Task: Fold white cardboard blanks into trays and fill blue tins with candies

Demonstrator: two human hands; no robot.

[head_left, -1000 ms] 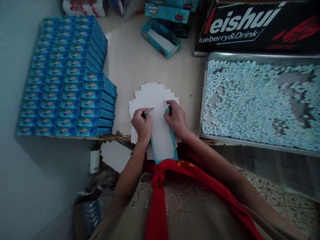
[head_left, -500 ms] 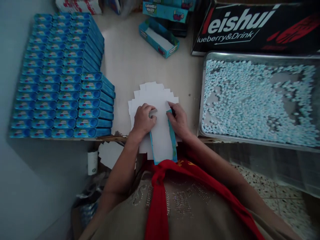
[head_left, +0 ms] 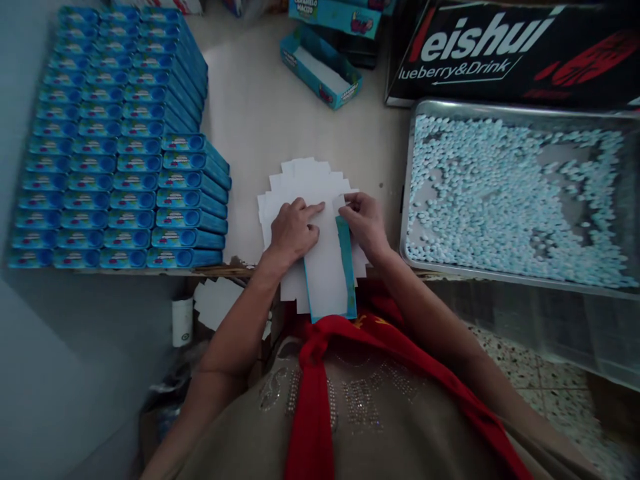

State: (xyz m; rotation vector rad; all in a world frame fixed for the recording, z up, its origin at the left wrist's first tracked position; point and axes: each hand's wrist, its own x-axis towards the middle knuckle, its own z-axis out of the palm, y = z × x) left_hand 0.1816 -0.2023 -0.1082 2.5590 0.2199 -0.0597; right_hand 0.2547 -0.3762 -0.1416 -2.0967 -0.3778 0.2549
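A flat cardboard box blank point(head_left: 326, 280), white inside with a teal side standing along its right edge, lies in front of me. It rests on a pile of similar white box blanks point(head_left: 305, 175) at the table's front edge. My left hand point(head_left: 295, 232) is on the blank's left side, index finger stretched out over the white face and thumb apart from it. Its other fingers are partly hidden. My right hand point(head_left: 366, 223) pinches a small white flap at the far right corner of the blank, between thumb and index finger.
Stacked blue cartons point(head_left: 115, 163) rise at the left. A formed teal tray box point(head_left: 325, 77) lies behind the pile. At the right stands a metal tray point(head_left: 406, 193) of pale blue candies point(head_left: 480, 200), with a black carton point(head_left: 480, 57) behind it. A white cylinder point(head_left: 182, 321) is below the table edge.
My left index finger has straightened over the blank, and less of its left teal side shows. My right hand has shifted slightly outward and now pinches the corner flap. The view has tilted slightly.
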